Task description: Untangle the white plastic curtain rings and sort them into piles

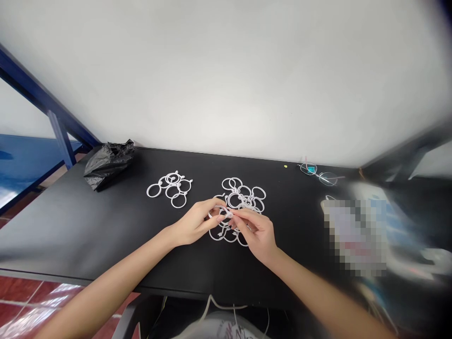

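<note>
Both hands meet over a black table (88, 235), pinching one white plastic ring (221, 213) between them. My left hand (197, 221) grips the ring's left side with thumb and fingers closed. My right hand (257, 231) pinches its right side, fingers curled. Just behind and under the hands lies a pile of several white rings (243, 197). A smaller group of white rings (171, 187) lies apart to the left.
A crumpled black plastic bag (108, 162) sits at the table's far left corner. A pair of glasses (318, 173) lies at the far right by the white wall. Blurred items occupy the right side. A blue metal frame (52, 117) stands left.
</note>
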Motion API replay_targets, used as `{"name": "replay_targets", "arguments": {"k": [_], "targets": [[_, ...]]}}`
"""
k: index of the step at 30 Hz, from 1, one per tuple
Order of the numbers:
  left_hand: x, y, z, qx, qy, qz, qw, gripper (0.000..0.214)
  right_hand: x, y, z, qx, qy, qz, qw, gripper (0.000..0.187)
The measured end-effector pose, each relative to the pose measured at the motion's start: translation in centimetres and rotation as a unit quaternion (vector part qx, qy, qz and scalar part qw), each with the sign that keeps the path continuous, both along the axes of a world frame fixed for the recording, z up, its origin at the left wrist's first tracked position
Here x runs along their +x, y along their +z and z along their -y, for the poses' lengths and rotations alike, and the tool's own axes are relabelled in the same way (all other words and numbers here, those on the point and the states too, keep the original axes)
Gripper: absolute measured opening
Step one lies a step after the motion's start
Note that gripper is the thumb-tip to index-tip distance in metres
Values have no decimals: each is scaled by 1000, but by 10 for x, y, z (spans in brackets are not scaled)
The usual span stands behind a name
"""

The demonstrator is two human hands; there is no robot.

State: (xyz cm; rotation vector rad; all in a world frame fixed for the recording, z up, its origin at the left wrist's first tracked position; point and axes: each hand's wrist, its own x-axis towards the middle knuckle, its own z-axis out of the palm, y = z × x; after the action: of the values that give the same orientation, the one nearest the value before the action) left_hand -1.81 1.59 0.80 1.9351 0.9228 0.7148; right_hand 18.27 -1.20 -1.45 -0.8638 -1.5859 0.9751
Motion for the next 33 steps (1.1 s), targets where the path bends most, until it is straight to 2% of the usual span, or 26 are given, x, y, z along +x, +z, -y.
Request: {"name": "replay_targets", "arguments": {"k": [7,10,12,15,18,23,26,28,31,33], "targets": [[-4,1,0,22,-10,-20,999,31,-2,2,2,1,-9,-6,1000,22],[-18,1,-11,97,44,-76,991,32,0,2,3,-21,-20,-21,999,29],[-34,-1,-23,191,123,-147,963,34,2,1,2,-30,-26,-29,999,32],[-59,-6,-41,301,187,-229,907,34,4,0,2,-32,-34,-34,998,32],[-79,-10,-51,308,224,-298,875,32,4,-1,2,-25,-42,-34,998,29],[-90,-13,-51,283,228,-381,850,31,2,0,2,-16,-38,-23,999,29],[-82,-10,-48,285,229,-360,858,36,1,0,2,-12,-37,-21,999,29],[-70,-7,-43,282,201,-313,885,33,0,0,2,-12,-40,-20,999,28],[-44,-6,-31,252,96,-233,935,31,0,1,2,-14,-40,-15,999,27],[-28,-9,-23,231,38,-210,949,34,0,2,2,-14,-38,-12,999,26]]}}
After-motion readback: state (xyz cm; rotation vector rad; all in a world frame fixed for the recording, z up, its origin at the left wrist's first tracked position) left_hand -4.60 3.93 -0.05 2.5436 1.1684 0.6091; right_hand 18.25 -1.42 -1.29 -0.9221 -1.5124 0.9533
